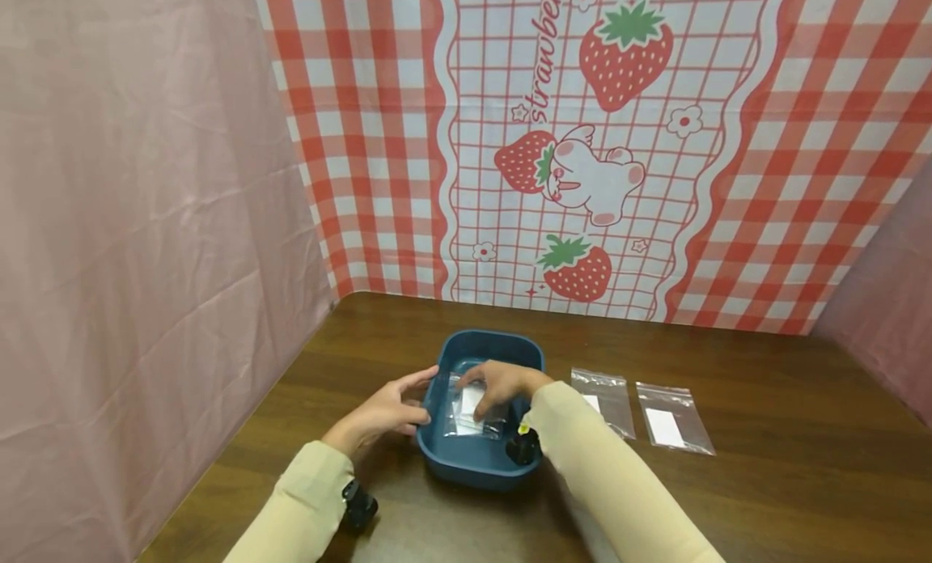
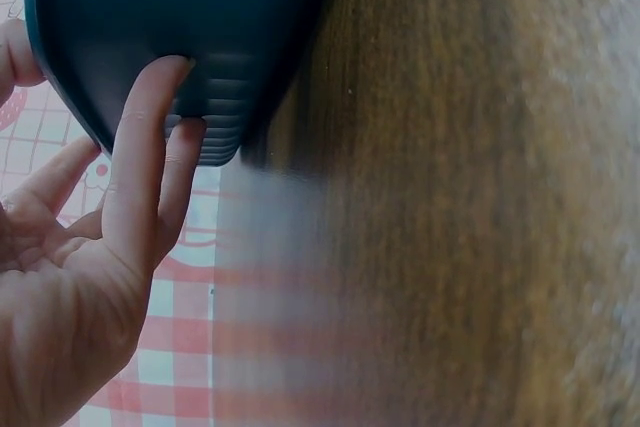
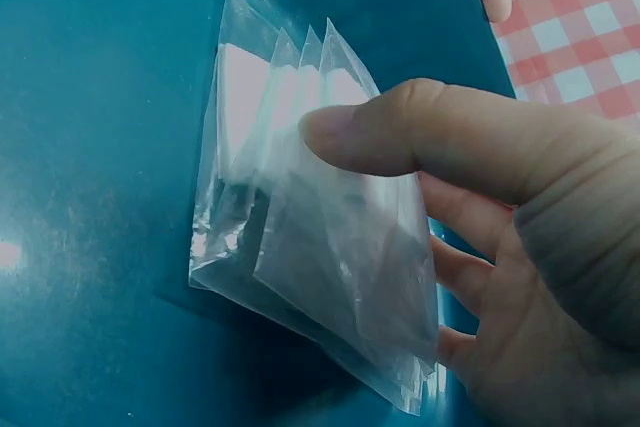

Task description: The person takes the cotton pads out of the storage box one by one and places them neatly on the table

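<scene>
A dark blue plastic bin (image 1: pixel 476 479) stands on the table. Inside it, my right hand (image 1: pixel 502 385) pinches a stack of small clear zip bags (image 3: pixel 300 237) with white labels, thumb in front and fingers behind. The right wrist view shows several bag edges fanned upright within the bin. From the left, my left hand (image 1: pixel 389 409) touches the bin's outer side. In the left wrist view its fingers (image 2: pixel 140 157) are extended against the wall near some moulded ridges. Part of the bag stack is hidden by my right hand in the head view.
Two more clear zip bags with white labels lie flat on the table right of the bin: a nearer one (image 1: pixel 615 401) partly behind my right sleeve, and another (image 1: pixel 673 417) beyond it. A strawberry-print cloth (image 1: pixel 393 183) hangs behind the wooden table (image 1: pixel 786 433).
</scene>
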The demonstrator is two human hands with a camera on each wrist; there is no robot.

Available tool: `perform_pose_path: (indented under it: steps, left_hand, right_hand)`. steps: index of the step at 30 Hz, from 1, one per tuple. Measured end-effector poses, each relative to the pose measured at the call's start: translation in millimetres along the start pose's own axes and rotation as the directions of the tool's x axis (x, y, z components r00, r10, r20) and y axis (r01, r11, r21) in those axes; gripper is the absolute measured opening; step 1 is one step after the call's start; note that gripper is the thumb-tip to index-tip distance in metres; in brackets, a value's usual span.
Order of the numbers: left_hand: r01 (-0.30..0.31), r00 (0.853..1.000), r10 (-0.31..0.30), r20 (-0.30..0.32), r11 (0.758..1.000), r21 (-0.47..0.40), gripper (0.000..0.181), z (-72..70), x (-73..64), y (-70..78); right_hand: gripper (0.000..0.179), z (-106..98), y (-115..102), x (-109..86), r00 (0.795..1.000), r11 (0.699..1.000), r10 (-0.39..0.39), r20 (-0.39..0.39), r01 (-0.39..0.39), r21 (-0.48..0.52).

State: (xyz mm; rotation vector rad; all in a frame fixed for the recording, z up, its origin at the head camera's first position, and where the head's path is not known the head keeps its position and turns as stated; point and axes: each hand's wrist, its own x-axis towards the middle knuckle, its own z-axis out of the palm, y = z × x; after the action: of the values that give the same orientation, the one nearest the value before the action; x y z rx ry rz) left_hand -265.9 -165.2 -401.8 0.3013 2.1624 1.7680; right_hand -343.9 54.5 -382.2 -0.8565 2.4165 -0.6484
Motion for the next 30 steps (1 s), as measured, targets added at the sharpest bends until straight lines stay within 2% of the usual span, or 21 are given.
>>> perform_pose_path:
  steps: [6, 13, 24, 30]
  left_hand:
    - [-0.008, 1.0, 0.008, -0.003, 1.0, -0.012, 0.078, 1.6, 0.6, -1.0]
    - [0.005, 1.0, -0.004, -0.014, 1.0, 0.008, 0.077, 1.7, 0.9, 1.2]
    - [-0.012, 1.0, 0.012, -0.009, 1.0, -0.009, 0.077, 2.7, -1.3, -1.1]
    - [-0.021, 1.0, 0.021, -0.016, 1.0, 0.004, 0.077, 4.8, -1.5, -0.1]
  right_hand:
    - [0.059, -4.3, -1.4, -2.9, 0.999, 1.0, -0.021, -0.036, 0.02, -0.01]
    - [0.059, -11.8, -8.6, -10.5, 0.994, 0.998, -0.034, -0.106, 0.039, 0.047]
    - [0.061, -18.0, -18.1, -27.4, 0.973, 0.987, -0.153, -0.172, 0.159, 0.023]
    - [0.062, -13.8, -20.9, -44.5, 0.951, 0.973, -0.229, -0.21, 0.229, -0.024]
